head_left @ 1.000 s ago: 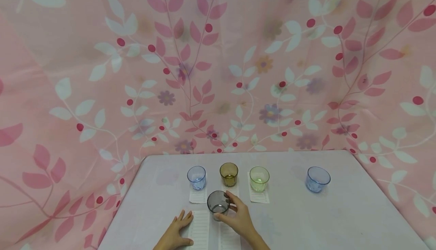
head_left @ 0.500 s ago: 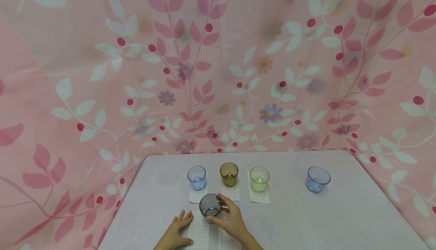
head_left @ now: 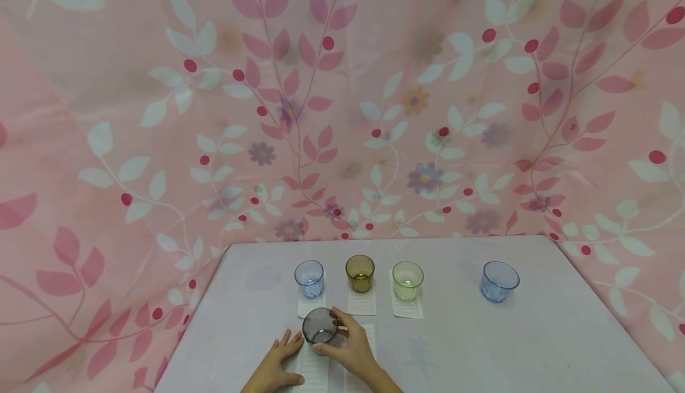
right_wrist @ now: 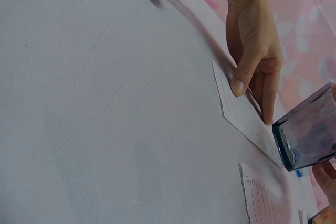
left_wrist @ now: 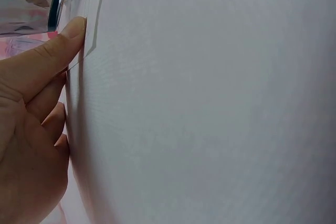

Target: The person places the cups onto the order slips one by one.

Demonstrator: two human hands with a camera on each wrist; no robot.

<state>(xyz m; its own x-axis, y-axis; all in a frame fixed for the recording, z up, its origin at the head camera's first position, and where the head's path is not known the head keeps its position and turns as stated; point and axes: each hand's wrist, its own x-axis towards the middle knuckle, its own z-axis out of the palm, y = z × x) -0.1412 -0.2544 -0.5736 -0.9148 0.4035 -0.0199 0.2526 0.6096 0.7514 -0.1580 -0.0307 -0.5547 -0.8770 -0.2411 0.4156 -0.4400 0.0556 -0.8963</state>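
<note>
My right hand (head_left: pixel 355 350) grips a smoky grey glass cup (head_left: pixel 320 325) by its side, thumb at the near side and fingers at the far right. The cup is over the far end of a lined paper slip (head_left: pixel 313 374); in the right wrist view its base (right_wrist: pixel 283 150) appears close to the slip. My left hand (head_left: pixel 276 362) lies along that slip's left edge, fingers extended and thumb on the paper. In the left wrist view, the left thumb (left_wrist: pixel 50 51) rests on the paper's edge, and part of the grey cup (left_wrist: pixel 26 3) shows beyond.
At the back stand a blue cup (head_left: pixel 309 280), an amber cup (head_left: pixel 360 274) and a green cup (head_left: pixel 408 282), with paper slips under or before them. Another blue cup (head_left: pixel 500 282) stands farther right. A second near slip (head_left: pixel 369 335) lies partly behind my right hand.
My right hand has carried the grey cup leftward and slightly nearer, from between the two near slips to over the left one. My left hand has stayed in place.
</note>
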